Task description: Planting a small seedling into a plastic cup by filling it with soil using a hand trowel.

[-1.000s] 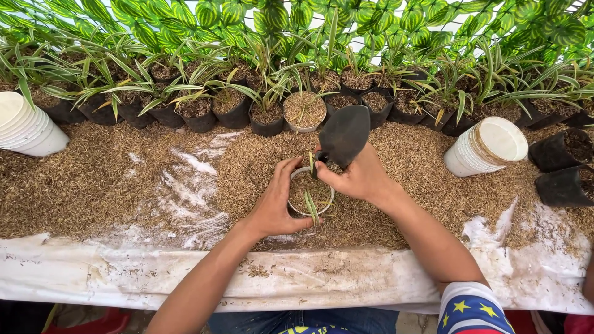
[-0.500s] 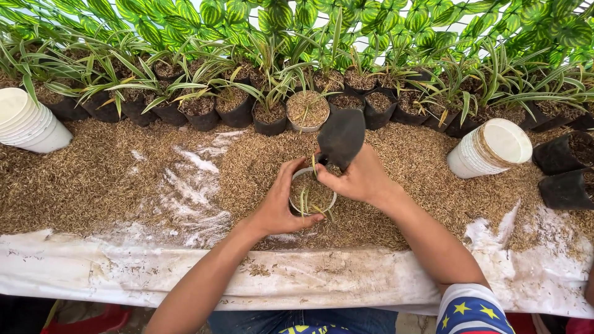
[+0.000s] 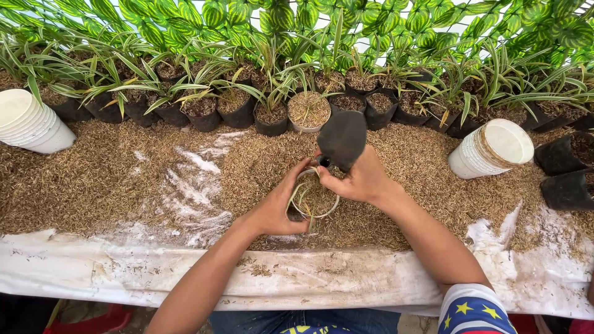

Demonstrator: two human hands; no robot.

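Note:
A small white cup (image 3: pixel 313 198) filled with rice husk stands on the husk-covered bench, with a small striped plantlet (image 3: pixel 299 188) curling over its rim. My left hand (image 3: pixel 276 204) wraps around the cup's left side. My right hand (image 3: pixel 357 178) grips a black hand trowel (image 3: pixel 341 138), blade pointing up and away, while its fingertips press at the cup's far rim beside the plantlet.
A row of black potting bags with striped green plants (image 3: pixel 204 102) lines the back, with one white cup of husk (image 3: pixel 307 110) among them. Stacks of white cups lie at left (image 3: pixel 28 124) and right (image 3: pixel 490 148). Two black bags (image 3: pixel 566 173) sit at far right. White sheeting (image 3: pixel 124 272) covers the front edge.
The plantlet has gone from lying over the cup's near rim to curling at its left and far rim. My left thumb has shifted up along the rim; the trowel stays raised.

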